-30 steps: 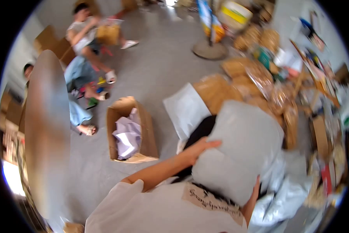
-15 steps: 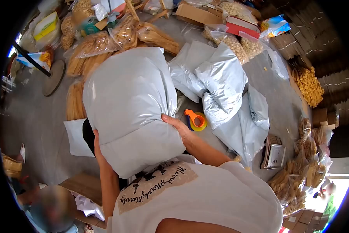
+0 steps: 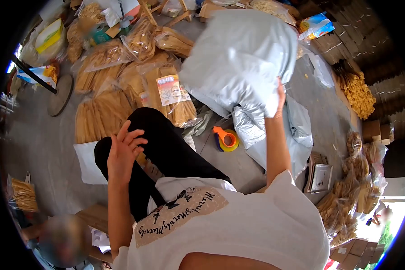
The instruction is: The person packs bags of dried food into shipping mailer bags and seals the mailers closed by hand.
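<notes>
A large, stuffed grey-white plastic mailer bag (image 3: 243,58) is held out to the front right, slightly blurred. My right hand (image 3: 280,100) grips its near right edge; most of the fingers are hidden by the bag. Under and beside it lie other silvery mailer bags (image 3: 299,123) on the floor. My left hand (image 3: 126,146) is raised over my left knee, fingers apart, with nothing in it. In front of my knees rest clear bags of long tan dried strips (image 3: 101,114), one bearing a printed label (image 3: 170,90). An orange tape dispenser (image 3: 226,139) sits on the floor between my legs and the mailers.
A flat white mailer (image 3: 90,163) lies left of my knee. A small scale (image 3: 320,176) stands at the right, near more bagged tan strips (image 3: 337,211). A round-based stand (image 3: 60,95) is at the left. Another person (image 3: 63,243) is at the lower left.
The stuffed mailer has moved from over my lap to the front right, carried by my right hand. My left hand has let go of it. The labelled bag of tan strips and my knees are now uncovered.
</notes>
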The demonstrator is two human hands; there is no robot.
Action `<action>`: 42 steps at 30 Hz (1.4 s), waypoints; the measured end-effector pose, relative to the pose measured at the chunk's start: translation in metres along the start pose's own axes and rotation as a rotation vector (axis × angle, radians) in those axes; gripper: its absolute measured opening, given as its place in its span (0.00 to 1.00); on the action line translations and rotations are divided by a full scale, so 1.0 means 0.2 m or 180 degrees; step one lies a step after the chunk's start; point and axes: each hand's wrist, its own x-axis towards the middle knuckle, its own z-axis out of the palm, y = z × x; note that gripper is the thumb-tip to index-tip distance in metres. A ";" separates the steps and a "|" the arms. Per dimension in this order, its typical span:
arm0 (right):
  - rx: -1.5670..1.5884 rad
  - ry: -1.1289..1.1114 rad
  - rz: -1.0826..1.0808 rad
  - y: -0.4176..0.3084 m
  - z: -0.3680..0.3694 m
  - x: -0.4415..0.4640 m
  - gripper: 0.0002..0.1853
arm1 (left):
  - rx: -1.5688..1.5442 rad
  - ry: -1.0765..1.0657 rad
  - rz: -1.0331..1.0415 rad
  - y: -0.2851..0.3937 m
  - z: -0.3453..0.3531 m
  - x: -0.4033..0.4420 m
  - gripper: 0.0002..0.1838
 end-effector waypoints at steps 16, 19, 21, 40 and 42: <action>-0.2130 0.2158 0.0971 0.01 -1.25 0.16 0.30 | 0.0260 0.0733 -0.0012 -0.04 -0.22 -0.20 0.28; -0.2760 0.2901 0.0139 -0.01 -1.57 0.04 0.28 | 0.0199 0.0802 0.0011 -0.03 -0.22 -0.20 0.26; -0.3833 0.3556 0.0500 -0.01 -1.57 -0.12 0.26 | 0.0277 0.0808 -0.0009 -0.03 -0.21 -0.19 0.25; -0.2029 -0.3183 0.1451 0.84 1.11 -0.71 0.22 | 0.0162 -0.0270 0.0214 -0.24 -0.06 -0.26 0.08; -0.1855 -0.3368 0.1321 0.92 1.16 -0.72 0.23 | -0.0042 0.0082 0.0308 -0.16 -0.13 -0.38 0.07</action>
